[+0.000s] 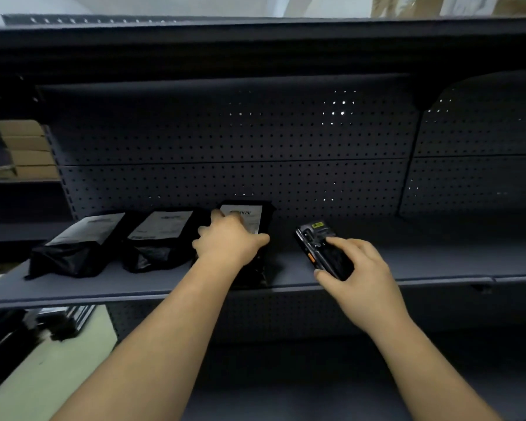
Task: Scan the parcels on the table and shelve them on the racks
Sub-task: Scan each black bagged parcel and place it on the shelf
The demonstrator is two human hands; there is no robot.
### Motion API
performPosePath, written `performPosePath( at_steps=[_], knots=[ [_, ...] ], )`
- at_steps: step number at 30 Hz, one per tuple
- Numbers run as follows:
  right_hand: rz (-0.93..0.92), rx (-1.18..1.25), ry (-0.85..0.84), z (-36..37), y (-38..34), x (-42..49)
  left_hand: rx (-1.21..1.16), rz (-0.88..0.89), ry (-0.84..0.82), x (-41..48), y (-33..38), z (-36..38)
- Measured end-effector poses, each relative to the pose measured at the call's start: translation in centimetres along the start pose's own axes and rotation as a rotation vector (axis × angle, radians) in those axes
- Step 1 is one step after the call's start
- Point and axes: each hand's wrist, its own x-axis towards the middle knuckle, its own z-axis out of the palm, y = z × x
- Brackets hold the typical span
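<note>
Left hand (228, 238) on parcel (253, 216), right hand (362, 270) around scanner (318, 237)

Shelf: I see one grey shelf (438, 261).
Left half: black labelled first parcel (73, 247), second parcel (155, 238), third parcel (255, 215), side by side.
</note>
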Motion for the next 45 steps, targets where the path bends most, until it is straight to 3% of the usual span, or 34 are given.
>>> performPosePath(
  at_steps=[5, 13, 29, 33, 38, 45],
  knots=[
    [-0.020, 0.042, -0.029, -0.5, 1.8, 2.1, 0.069, -0.070, -0.051, 1.6, 1.5, 1.2],
    [-0.055, 0.121, -0.096, -0.8, 4.4, 4.7, 0.186, -0.073, 0.117, -1.7, 1.8, 2.3],
    [-0.040, 0.105, -0.107, 0.0, 4.1, 5.8, 0.209, -0.076, 0.127, 2.2, 2.1, 5.0],
    [-0.042, 0.114, -0.098, -0.3, 3.4, 4.7, 0.113, -0.010, 0.185, 0.5, 1.0, 4.4],
    [-0.088, 0.185, -0.133, -0.4, 0.8, 2.0, -0.057, 0.221, 0.345, -4.6, -2.7, 1.4],
    [-0.183, 0.265, -0.172, 2.6, -9.5, -5.3, -0.104, 0.341, 0.432, -12.1, -13.6, -6.3]
  ],
)
